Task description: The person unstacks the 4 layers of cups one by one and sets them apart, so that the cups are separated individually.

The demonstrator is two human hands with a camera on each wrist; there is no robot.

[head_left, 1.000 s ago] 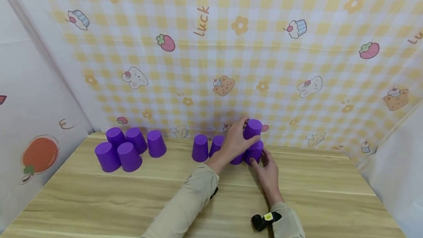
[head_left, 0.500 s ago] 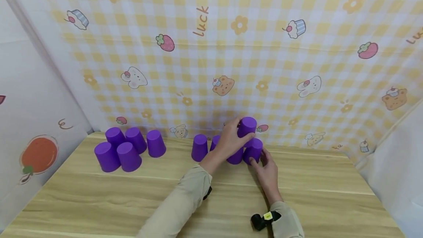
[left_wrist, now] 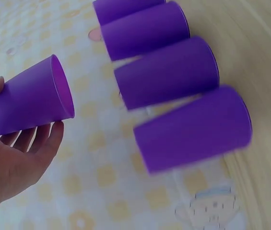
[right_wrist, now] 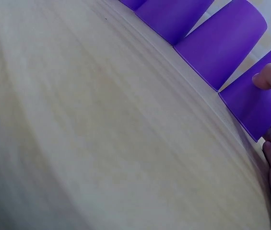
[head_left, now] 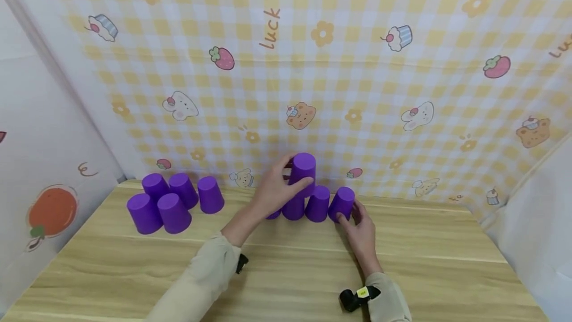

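My left hand (head_left: pixel 272 190) holds a purple cup (head_left: pixel 304 169), mouth down, in the air above a row of like cups. In the left wrist view, fingers and thumb wrap this cup (left_wrist: pixel 27 98), and a gap separates it from the row. The row's right-end cup (head_left: pixel 343 202) stands upside down on the table, pinched between thumb and fingers of my right hand (head_left: pixel 364 235). To its left are a second cup (head_left: pixel 318 205) and a third (head_left: pixel 293 211). The left-end cup (head_left: pixel 274 214) is mostly hidden behind my left hand.
Several more upside-down purple cups (head_left: pixel 175 212) stand grouped at the table's left, one cup (head_left: pixel 211 195) slightly apart. A yellow-checked cloth (head_left: pixel 250 88) hangs close behind the wooden table (head_left: pixel 429 262). A black camera (head_left: pixel 353 299) sits at my right wrist.
My left hand has carried its cup leftward, from over the right-end cup to over the row's left part, uncovering the middle cups. My right hand stays at the right-end cup.
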